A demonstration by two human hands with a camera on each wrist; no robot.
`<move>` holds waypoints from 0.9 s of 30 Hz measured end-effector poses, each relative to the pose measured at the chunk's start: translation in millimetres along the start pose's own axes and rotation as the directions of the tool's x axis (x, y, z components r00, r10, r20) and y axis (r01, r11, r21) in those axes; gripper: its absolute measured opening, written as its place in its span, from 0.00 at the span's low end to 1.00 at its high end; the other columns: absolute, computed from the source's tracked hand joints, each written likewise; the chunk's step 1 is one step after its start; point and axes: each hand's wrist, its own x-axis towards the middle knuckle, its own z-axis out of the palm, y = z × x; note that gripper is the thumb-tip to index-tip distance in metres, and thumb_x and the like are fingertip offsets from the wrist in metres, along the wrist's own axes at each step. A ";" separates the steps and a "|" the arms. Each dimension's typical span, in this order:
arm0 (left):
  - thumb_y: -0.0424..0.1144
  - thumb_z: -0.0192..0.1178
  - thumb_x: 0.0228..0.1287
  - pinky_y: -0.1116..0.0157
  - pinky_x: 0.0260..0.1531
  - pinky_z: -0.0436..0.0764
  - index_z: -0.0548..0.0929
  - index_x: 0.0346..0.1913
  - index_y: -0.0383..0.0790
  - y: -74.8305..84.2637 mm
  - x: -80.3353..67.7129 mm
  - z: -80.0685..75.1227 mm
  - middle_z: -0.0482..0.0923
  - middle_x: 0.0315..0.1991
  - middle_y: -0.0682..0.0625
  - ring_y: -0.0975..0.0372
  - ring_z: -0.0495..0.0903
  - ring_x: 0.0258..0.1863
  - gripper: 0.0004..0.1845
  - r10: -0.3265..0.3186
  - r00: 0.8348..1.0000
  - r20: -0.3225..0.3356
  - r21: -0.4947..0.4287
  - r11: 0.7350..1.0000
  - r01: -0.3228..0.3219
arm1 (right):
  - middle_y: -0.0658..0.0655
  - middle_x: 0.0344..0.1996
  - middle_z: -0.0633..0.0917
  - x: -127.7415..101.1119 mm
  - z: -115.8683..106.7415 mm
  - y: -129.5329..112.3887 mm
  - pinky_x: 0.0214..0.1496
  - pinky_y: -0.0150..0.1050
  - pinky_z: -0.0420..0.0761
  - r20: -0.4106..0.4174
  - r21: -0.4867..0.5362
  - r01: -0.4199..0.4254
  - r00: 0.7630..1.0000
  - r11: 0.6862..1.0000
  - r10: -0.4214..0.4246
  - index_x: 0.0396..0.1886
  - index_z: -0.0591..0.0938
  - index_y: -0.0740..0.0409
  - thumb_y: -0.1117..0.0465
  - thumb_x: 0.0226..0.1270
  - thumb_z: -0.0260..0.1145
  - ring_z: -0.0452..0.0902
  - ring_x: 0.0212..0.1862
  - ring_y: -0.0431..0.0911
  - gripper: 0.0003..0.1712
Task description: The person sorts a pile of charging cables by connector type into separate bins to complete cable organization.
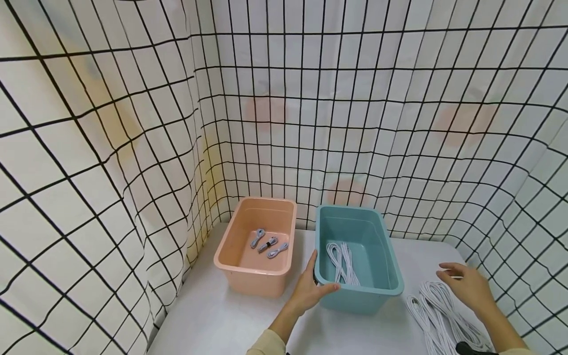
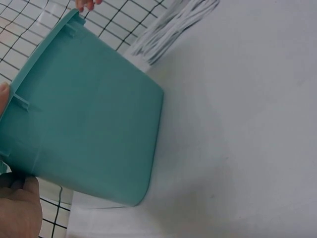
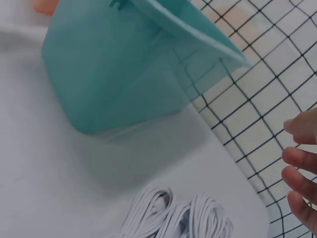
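Head view. Teal plastic bin (image 1: 357, 256) at centre of white tabletop (image 1: 213, 315), one loose white cable coil (image 1: 340, 261) lying inside on its floor. Left hand (image 1: 312, 288) at bin's 7 o'clock corner, thumb hooked over the rim, fingers up along the outer left wall: gripping the bin. Peach plastic bin (image 1: 257, 246) just beside, at teal bin's 9 o'clock, not touching; three small grey bundled cables (image 1: 268, 242) on its floor. Right hand (image 1: 470, 288) at teal bin's 3 o'clock, well apart from it, fingers loosely spread, holding nothing, hovering over or lightly touching the far end of a pile of white cable coils (image 1: 443, 315) on the table; contact cannot be told. Black-grid curtain (image 1: 284, 123) around the table on three sides.

Left wrist view. Teal bin's outer wall (image 2: 89, 119) filling the frame's left, base on the tabletop (image 2: 247, 124). Left hand (image 2: 20, 208) at 7 o'clock, pressed against the rim edge. White coils (image 2: 173, 29) at 12 o'clock beyond the bin. Fingertips of the right hand (image 2: 86, 5) barely visible at top edge.

Right wrist view. Teal bin (image 3: 124, 69) at 11 o'clock, seen from below the rim. Right hand fingers (image 3: 302, 163) at 4 o'clock, relaxed and parted, gripping nothing. White coils (image 3: 178, 218) at 6 o'clock on the tabletop (image 3: 49, 188), clear of the fingers in this view. Grid curtain (image 3: 257, 99) at 2 o'clock.
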 end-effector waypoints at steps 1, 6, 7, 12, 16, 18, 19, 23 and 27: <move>0.48 0.79 0.57 0.43 0.66 0.70 0.47 0.85 0.53 0.3 -0.1 -0.2 0.58 0.80 0.47 0.46 0.65 0.73 0.61 0.002 1.000 0.000 -0.003 1.000 -0.002 | 0.66 0.42 0.88 -1.1 1.8 3.3 0.42 0.62 0.80 0.000 -0.008 0.004 1.000 1.000 -0.004 0.59 0.80 0.72 0.50 0.79 0.63 0.81 0.49 0.70 0.28; 0.48 0.78 0.58 0.43 0.66 0.70 0.47 0.85 0.53 1.6 -0.4 -1.1 0.57 0.80 0.47 0.44 0.64 0.74 0.60 0.008 1.000 0.005 -0.017 1.000 -0.008 | 0.70 0.44 0.86 -8.8 12.3 22.9 0.42 0.63 0.81 0.000 -0.039 -0.018 1.000 0.999 0.018 0.59 0.79 0.74 0.50 0.77 0.65 0.82 0.47 0.70 0.29; 0.49 0.78 0.58 0.43 0.66 0.69 0.47 0.85 0.54 1.8 -0.5 -1.2 0.57 0.80 0.47 0.43 0.63 0.74 0.60 0.006 1.000 0.006 -0.019 1.000 -0.006 | 0.72 0.45 0.85 -10.7 14.4 28.3 0.42 0.63 0.80 0.007 -0.042 -0.028 1.000 0.999 0.029 0.59 0.78 0.74 0.50 0.77 0.65 0.81 0.47 0.71 0.30; 0.49 0.78 0.58 0.43 0.67 0.69 0.47 0.85 0.55 1.9 -1.3 -0.6 0.56 0.81 0.46 0.45 0.64 0.74 0.60 -0.014 1.000 0.009 -0.013 1.000 0.015 | 0.76 0.50 0.83 -21.8 27.6 54.5 0.42 0.65 0.78 0.018 -0.061 -0.083 0.996 0.995 0.084 0.60 0.77 0.74 0.48 0.75 0.67 0.78 0.50 0.74 0.32; 0.49 0.78 0.58 0.43 0.67 0.69 0.47 0.85 0.55 2.4 -2.0 -0.6 0.57 0.80 0.45 0.45 0.64 0.74 0.60 -0.021 1.000 0.008 -0.008 1.000 0.021 | 0.76 0.50 0.83 -29.4 37.2 68.6 0.44 0.66 0.76 0.052 -0.069 -0.126 0.990 0.990 0.130 0.61 0.75 0.76 0.47 0.75 0.66 0.78 0.51 0.74 0.34; 0.49 0.78 0.58 0.42 0.67 0.68 0.47 0.85 0.54 2.2 -2.0 -0.7 0.57 0.80 0.46 0.45 0.64 0.74 0.60 -0.022 1.000 0.006 -0.009 1.000 0.022 | 0.76 0.51 0.82 -32.3 41.3 73.5 0.45 0.66 0.77 0.079 -0.072 -0.160 0.983 0.984 0.166 0.62 0.74 0.76 0.46 0.75 0.66 0.77 0.52 0.74 0.36; 0.48 0.78 0.58 0.42 0.67 0.68 0.47 0.85 0.54 2.2 -2.1 -0.7 0.57 0.80 0.46 0.45 0.64 0.74 0.60 -0.021 1.000 0.005 -0.008 1.000 0.021 | 0.77 0.51 0.82 -33.4 43.2 75.7 0.46 0.66 0.77 0.095 -0.072 -0.180 0.978 0.981 0.187 0.62 0.74 0.76 0.45 0.74 0.66 0.77 0.52 0.74 0.38; 0.48 0.78 0.58 0.43 0.67 0.69 0.47 0.85 0.55 1.4 -2.0 -0.8 0.57 0.80 0.47 0.46 0.65 0.73 0.60 -0.018 1.000 0.004 -0.008 1.000 0.018 | 0.78 0.50 0.81 -38.1 51.9 87.1 0.46 0.66 0.78 0.144 -0.070 -0.234 0.960 0.970 0.242 0.62 0.72 0.78 0.40 0.71 0.67 0.76 0.52 0.75 0.44; 0.48 0.78 0.58 0.43 0.67 0.69 0.47 0.85 0.55 0.7 -1.3 -0.7 0.58 0.80 0.48 0.46 0.65 0.73 0.60 -0.006 1.000 0.007 -0.011 1.000 0.006 | 0.79 0.50 0.81 -48.2 66.2 106.6 0.45 0.67 0.78 0.201 -0.086 -0.294 0.931 0.952 0.305 0.63 0.73 0.78 0.34 0.65 0.70 0.76 0.50 0.75 0.51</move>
